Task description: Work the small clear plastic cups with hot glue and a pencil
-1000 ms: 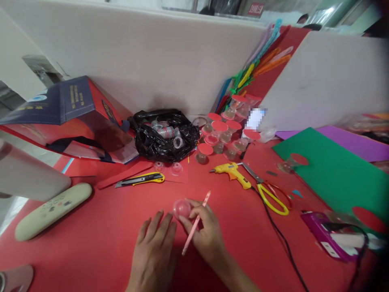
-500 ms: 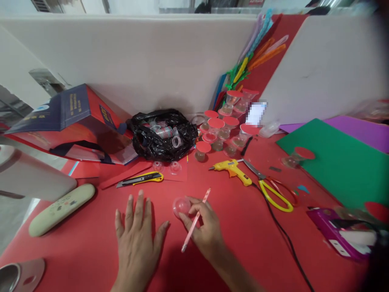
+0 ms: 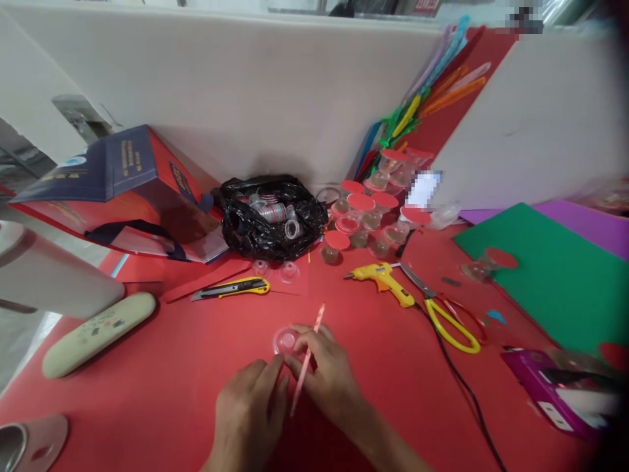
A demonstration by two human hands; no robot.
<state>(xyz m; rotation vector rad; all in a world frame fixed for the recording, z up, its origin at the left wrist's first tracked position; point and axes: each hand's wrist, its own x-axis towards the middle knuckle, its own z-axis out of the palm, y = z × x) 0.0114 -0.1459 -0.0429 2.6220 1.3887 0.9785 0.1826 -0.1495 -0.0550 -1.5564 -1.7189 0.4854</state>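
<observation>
A small clear plastic cup (image 3: 283, 341) sits on the red tabletop (image 3: 171, 406), its round rim visible. My right hand (image 3: 325, 370) is closed, with fingertips and thumb on the right side of the cup. A slanting pink patterned pencil (image 3: 319, 317) is held in the same hand. My left hand (image 3: 250, 403) is beside it, fingers bent and drawn together, the index tip at the cup's near edge. What lies between the left fingers, if anything, is hidden. Two similar clear plastic pieces (image 3: 289, 271) lie behind, near a yellow utility knife (image 3: 236, 287).
A black plastic bag (image 3: 246, 242) of clear cups stands at the back. Right of it are several cups with red discs (image 3: 361, 202). A yellow glue gun (image 3: 386, 278), scissors (image 3: 449, 324) and green sheet (image 3: 550, 275) lie right; a pale green case (image 3: 101, 334) lies left.
My left hand has gone from lying flat with fingers spread to bent fingers beside the cup. My right hand, cup and pencil have shifted slightly left. The camera view has shifted a little.
</observation>
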